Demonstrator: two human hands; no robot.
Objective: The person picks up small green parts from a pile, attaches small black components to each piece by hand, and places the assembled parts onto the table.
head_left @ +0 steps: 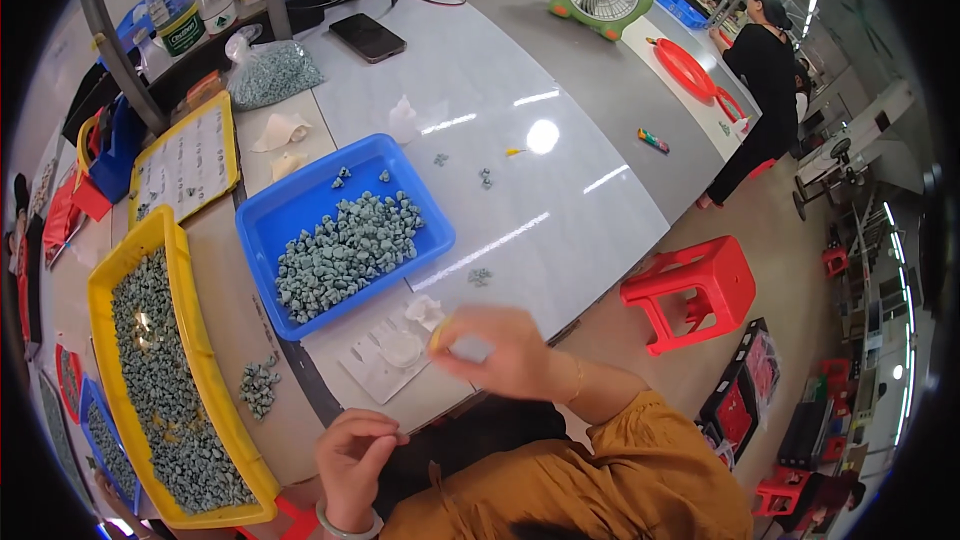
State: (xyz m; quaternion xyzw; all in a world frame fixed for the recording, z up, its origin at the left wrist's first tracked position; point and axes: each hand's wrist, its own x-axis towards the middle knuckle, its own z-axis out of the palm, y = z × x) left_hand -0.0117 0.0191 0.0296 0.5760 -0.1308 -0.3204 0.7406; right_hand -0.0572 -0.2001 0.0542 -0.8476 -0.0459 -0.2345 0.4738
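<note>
Head view: blue tray (pixel 300 190) between right hand (pixel 515 358) and bag (pixel 275 75).

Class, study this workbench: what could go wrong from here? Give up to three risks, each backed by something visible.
The right hand, blurred, is near a small loose cluster of stones; a stray brush might scatter it.

A bigger loose pile lies outside the yellow tray, on the left hand's side; a sleeve or forearm could perhaps sweep it and mix up stones.
</note>
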